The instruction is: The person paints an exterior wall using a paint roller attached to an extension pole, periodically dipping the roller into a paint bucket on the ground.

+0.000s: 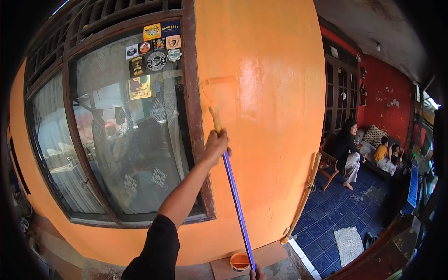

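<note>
A paint roller (220,80) lies against the orange wall (273,133), just right of the brown window frame (191,87). It is fixed to a long purple pole (236,196). One of my hands (217,145), on the arm reaching up from the lower left, is closed round the top of the pole, below the roller's handle; I take it for my left hand. My right hand (258,273) grips the pole's lower end at the bottom edge, partly cut off. Beside that end, a small bucket of orange paint (239,261) stands on a brown board (271,252).
A bamboo pole (303,199) leans at the wall's right corner. Beyond it, a person sits on a wooden chair (327,159), and two more people are on a sofa. A pale mat (349,246) lies on the blue tiled floor (322,224). Stickers cover part of the window.
</note>
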Tool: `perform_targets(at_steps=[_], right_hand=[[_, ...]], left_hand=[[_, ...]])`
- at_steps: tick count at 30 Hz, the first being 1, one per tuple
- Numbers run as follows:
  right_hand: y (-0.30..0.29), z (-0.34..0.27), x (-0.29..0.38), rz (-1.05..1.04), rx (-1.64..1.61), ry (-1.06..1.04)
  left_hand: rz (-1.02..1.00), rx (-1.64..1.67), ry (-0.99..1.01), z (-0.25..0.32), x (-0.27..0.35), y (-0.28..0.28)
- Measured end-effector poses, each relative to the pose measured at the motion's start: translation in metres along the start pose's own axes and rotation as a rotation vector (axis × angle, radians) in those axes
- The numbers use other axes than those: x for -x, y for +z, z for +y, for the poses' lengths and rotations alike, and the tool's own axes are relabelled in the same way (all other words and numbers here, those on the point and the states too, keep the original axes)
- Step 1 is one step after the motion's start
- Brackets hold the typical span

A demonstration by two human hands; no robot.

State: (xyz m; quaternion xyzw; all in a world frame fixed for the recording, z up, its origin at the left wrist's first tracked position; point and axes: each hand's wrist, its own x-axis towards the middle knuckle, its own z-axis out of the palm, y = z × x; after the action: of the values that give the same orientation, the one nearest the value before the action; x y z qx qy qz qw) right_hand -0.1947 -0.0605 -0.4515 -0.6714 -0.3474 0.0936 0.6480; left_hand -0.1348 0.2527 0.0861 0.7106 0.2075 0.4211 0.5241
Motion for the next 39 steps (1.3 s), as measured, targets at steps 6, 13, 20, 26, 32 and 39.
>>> perform_targets(at_steps=[6,13,20,26,32,39], right_hand=[[0.001,-0.169,-0.090,-0.056,0.055,0.030],[0.022,-0.321,-0.183,-0.047,-0.083,-0.204],[0.044,-0.372,-0.234,-0.090,-0.193,-0.336],[0.059,-0.340,-0.201,-0.014,-0.101,-0.344],[0.065,-0.345,-0.230,-0.024,-0.143,-0.356],[0.066,-0.477,-0.305,0.052,-0.185,-0.542]], left_hand=[[0.145,-0.126,0.062,0.075,0.002,-0.027],[0.146,-0.076,0.134,0.105,0.043,-0.089],[0.211,-0.095,0.129,0.090,0.068,-0.157],[0.220,-0.155,0.073,0.076,0.079,-0.184],[0.221,-0.165,0.086,0.088,0.079,-0.174],[0.174,-0.193,0.172,0.099,0.094,-0.161]])
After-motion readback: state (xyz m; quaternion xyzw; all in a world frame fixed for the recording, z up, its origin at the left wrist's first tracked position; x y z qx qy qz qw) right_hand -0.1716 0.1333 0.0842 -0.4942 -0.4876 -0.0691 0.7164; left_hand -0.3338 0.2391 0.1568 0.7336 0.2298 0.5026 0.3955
